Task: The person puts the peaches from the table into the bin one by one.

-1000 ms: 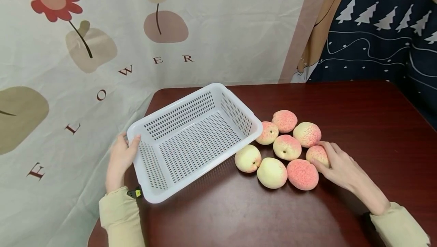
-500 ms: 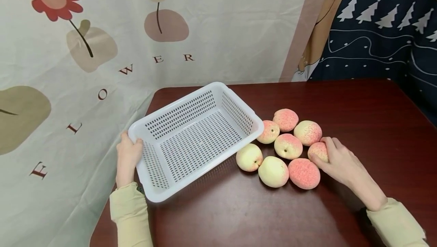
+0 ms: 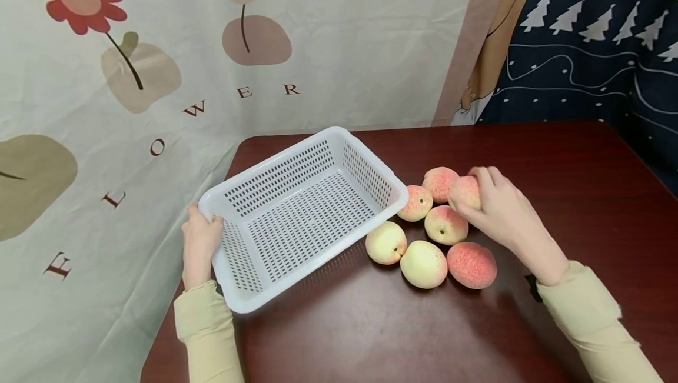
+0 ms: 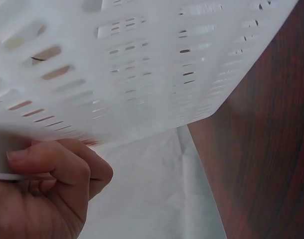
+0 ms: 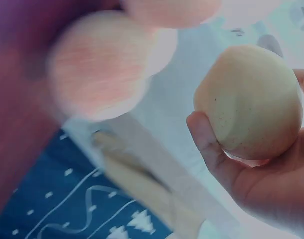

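My left hand (image 3: 202, 242) grips the left end of a white perforated plastic basket (image 3: 312, 265), thumb over the rim. In the left wrist view, my curled fingers (image 4: 67, 164) show below the basket's slotted wall (image 4: 157, 74). No fruit lies in the basket. My right hand (image 3: 503, 212) holds a pink-and-yellow peach (image 3: 465, 192) between thumb and fingers, above the other peaches. In the right wrist view, the held peach (image 5: 251, 99) sits between thumb and fingers, apart from a blurred peach (image 5: 99, 69). The peach behind the held one is mostly hidden in the head view.
Several more peaches lie grouped on the dark red table (image 3: 360, 324), right beside the basket's right end; a red peach (image 3: 471, 265) is nearest the front. A white flower-printed cloth (image 3: 360, 47) hangs behind, with a dark blue tree-patterned cloth (image 3: 582, 71) at the back right.
My right hand has taken the rightmost peach up off the table and moved it back and left over the group. My left hand has shifted its grip on the basket's end; the basket stays about where it was.
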A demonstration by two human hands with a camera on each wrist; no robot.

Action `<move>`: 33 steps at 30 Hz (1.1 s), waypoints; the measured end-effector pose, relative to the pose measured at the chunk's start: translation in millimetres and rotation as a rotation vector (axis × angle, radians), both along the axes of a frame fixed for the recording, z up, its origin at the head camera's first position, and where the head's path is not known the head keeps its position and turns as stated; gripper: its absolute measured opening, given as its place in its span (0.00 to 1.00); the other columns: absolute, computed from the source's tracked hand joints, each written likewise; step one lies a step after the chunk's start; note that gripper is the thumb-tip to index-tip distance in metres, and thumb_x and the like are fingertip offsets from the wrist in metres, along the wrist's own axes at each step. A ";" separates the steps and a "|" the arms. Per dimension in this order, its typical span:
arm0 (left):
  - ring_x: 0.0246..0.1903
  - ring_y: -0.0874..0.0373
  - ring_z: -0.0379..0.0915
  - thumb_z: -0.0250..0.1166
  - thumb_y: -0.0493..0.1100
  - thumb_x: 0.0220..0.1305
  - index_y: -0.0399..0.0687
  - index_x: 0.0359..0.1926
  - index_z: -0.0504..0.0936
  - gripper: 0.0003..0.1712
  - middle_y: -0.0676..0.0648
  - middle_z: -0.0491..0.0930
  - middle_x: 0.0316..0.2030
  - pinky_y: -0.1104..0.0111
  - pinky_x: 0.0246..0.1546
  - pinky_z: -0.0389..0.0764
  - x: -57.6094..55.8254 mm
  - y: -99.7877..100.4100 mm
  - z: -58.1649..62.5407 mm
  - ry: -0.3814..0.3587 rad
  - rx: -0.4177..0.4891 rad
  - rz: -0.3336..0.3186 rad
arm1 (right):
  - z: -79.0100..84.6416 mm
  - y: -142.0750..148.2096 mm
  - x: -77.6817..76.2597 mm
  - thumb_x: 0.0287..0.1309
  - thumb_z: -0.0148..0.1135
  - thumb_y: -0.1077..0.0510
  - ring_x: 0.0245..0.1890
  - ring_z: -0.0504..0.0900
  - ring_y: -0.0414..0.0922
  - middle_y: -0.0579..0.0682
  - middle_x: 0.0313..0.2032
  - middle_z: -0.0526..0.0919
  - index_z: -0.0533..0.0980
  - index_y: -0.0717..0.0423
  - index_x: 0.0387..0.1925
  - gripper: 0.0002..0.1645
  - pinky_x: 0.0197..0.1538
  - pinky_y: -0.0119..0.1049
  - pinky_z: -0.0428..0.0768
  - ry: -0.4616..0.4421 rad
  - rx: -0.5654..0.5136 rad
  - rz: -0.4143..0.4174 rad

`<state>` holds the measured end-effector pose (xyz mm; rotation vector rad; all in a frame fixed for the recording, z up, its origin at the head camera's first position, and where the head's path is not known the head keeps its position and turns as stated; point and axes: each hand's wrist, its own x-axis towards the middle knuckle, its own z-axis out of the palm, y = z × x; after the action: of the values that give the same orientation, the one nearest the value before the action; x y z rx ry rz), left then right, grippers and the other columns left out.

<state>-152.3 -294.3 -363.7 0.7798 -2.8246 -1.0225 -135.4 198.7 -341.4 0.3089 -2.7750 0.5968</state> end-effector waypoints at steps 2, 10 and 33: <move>0.52 0.32 0.66 0.43 0.41 0.63 0.35 0.70 0.38 0.39 0.19 0.59 0.58 0.44 0.52 0.71 -0.6 0.4 0.3 -0.005 -0.004 0.009 | 7.0 -13.5 -8.5 0.52 0.60 0.46 0.38 0.74 0.58 0.63 0.44 0.73 0.67 0.67 0.49 0.32 0.39 0.56 0.74 0.004 0.001 0.028; 0.52 0.32 0.67 0.42 0.42 0.63 0.36 0.70 0.39 0.38 0.19 0.61 0.57 0.44 0.51 0.70 -0.4 0.1 1.3 -0.027 -0.012 0.021 | 22.2 -73.2 -38.3 0.51 0.60 0.43 0.39 0.75 0.55 0.58 0.45 0.74 0.68 0.63 0.51 0.34 0.40 0.52 0.76 0.044 -0.022 0.143; 0.46 0.32 0.71 0.44 0.41 0.62 0.36 0.70 0.40 0.39 0.19 0.64 0.54 0.46 0.44 0.76 0.4 2.3 0.3 0.004 -0.044 0.018 | 42.5 -236.2 -63.3 0.55 0.49 0.37 0.47 0.73 0.47 0.49 0.52 0.72 0.64 0.50 0.55 0.32 0.45 0.42 0.80 -0.047 0.185 0.427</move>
<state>-152.0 -292.0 -363.3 0.7968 -2.8207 -0.9542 -198.7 -37.4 -298.8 0.9547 -2.8263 0.4409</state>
